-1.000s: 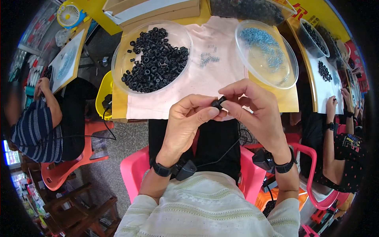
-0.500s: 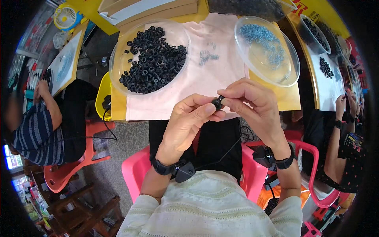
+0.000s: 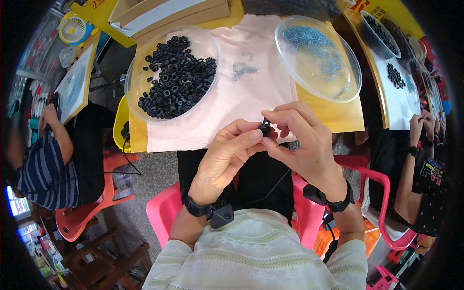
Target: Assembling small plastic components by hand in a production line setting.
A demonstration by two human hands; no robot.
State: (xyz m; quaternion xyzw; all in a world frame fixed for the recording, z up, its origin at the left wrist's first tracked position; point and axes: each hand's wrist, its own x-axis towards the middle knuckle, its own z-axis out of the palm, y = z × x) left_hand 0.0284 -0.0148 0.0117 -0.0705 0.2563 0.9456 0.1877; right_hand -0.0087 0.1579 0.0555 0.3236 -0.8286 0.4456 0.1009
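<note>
Over the near edge of the pink cloth [image 3: 193, 137], my two hands meet at a small black plastic part [image 3: 265, 127]. My left hand [image 3: 224, 154] pinches its lower end between thumb and index finger. My right hand [image 3: 307, 142] has its index fingertip on the upper end and its thumb close below. Fingertips partly hide the part, so its full shape is unclear. Beyond my left hand stands a round clear tray [image 3: 209, 44] holding many loose black ring-like parts [image 3: 181, 89]. Several tiny bluish-grey pieces [image 3: 244, 69] lie on the cloth.
At right, a clear round tray [image 3: 302, 67] holds fine bluish pieces [image 3: 314, 41]. A cardboard box [image 3: 169, 17] and a dark bin [image 3: 290, 7] stand behind. A yellow container [image 3: 120, 123] sits left. People work at tables on both sides. I sit in a pink chair [image 3: 162, 210].
My right index finger and thumb have spread apart around the black part, which now stands more upright. My left hand keeps its pinch. The whole view has shifted slightly.
</note>
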